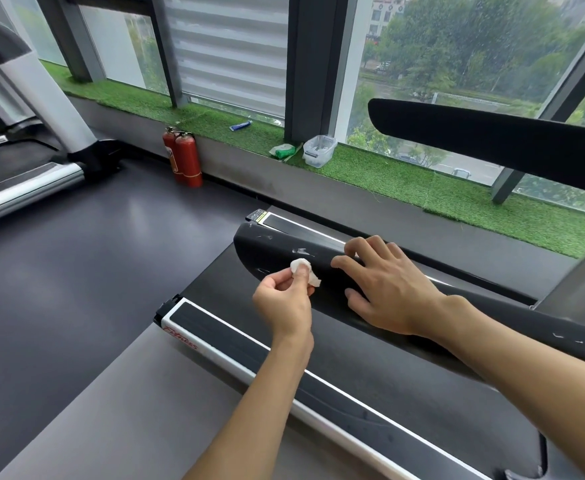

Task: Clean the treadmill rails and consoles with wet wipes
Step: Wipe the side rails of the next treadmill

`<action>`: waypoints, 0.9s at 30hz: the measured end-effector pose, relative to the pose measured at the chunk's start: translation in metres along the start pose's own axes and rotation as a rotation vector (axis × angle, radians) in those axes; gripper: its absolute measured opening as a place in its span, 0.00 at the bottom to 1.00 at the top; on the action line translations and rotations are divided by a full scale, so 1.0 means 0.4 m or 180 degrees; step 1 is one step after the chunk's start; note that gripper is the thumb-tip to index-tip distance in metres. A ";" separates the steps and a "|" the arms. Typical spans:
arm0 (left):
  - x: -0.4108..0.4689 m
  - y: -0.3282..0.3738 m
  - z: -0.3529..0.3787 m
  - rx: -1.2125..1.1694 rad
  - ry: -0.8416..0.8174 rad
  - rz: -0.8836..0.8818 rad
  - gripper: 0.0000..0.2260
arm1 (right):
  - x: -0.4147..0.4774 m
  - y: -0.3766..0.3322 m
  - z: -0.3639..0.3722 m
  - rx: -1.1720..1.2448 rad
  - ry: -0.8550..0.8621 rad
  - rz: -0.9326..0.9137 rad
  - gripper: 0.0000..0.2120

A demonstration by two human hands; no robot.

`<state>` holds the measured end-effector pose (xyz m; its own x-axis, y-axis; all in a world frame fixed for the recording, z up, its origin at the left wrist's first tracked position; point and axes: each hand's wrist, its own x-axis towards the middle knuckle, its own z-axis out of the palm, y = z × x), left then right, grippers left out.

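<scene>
A black treadmill handrail (270, 249) runs from centre toward the lower right, with white scuff marks near its rounded end. My left hand (284, 299) pinches a small crumpled white wet wipe (303, 268) against the rail's near side. My right hand (384, 285) lies over the rail just right of the wipe, fingers spread and curved over the top. A second black handrail (491, 136) crosses the upper right. Below lie the treadmill belt (370, 368) and the silver side rail (249, 358).
A grass-covered window sill (388, 178) carries a clear plastic box (318, 150), a green wipe pack (284, 151) and a blue tube (240, 125). Two red fire extinguishers (183, 157) stand on the floor below. Another treadmill (24, 161) stands at the left across the grey floor.
</scene>
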<state>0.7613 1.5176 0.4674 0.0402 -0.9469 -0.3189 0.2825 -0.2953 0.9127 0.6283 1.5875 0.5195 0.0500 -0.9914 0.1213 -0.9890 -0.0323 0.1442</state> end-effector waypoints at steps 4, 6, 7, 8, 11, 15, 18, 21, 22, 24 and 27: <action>0.034 0.012 -0.005 -0.0232 0.0186 -0.0168 0.07 | 0.052 -0.023 -0.011 0.0033 0.0037 -0.0045 0.21; 0.032 0.006 -0.006 -0.0232 0.0192 -0.0185 0.07 | 0.076 -0.039 -0.002 0.0183 0.0057 -0.0034 0.22; 0.026 0.000 -0.007 -0.0189 0.0159 -0.0209 0.07 | 0.083 -0.044 0.006 0.0223 0.0046 -0.0022 0.23; 0.020 -0.005 -0.009 -0.0172 0.0122 -0.0251 0.07 | 0.086 -0.047 0.013 0.0214 0.0035 -0.0019 0.23; 0.031 -0.014 -0.017 -0.0241 0.0149 -0.0386 0.06 | 0.088 -0.048 0.023 0.0142 0.0016 -0.0046 0.25; 0.025 -0.023 -0.023 -0.0278 0.0110 -0.0527 0.05 | 0.087 -0.050 0.021 0.0165 0.0054 -0.0078 0.26; 0.027 -0.033 -0.029 -0.0345 0.0095 -0.0685 0.04 | 0.086 -0.050 0.023 0.0146 0.0045 -0.0072 0.27; 0.037 -0.046 -0.034 -0.0400 0.0177 -0.0805 0.05 | 0.087 -0.050 0.022 0.0120 0.0037 -0.0078 0.27; 0.034 -0.052 -0.035 -0.0394 0.0157 -0.0857 0.05 | 0.086 -0.050 0.021 0.0125 0.0032 -0.0076 0.27; 0.033 -0.060 -0.037 -0.0402 0.0094 -0.0987 0.04 | 0.086 -0.052 0.021 0.0130 0.0017 -0.0081 0.27; 0.052 -0.068 -0.044 -0.0463 0.0185 -0.1164 0.06 | 0.084 -0.051 0.021 0.0109 0.0005 -0.0083 0.26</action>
<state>0.7713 1.5081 0.4315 -0.0353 -0.7727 -0.6338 0.4208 -0.5867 0.6919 0.6491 1.5538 0.5125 0.0760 -0.9899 0.1195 -0.9915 -0.0624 0.1138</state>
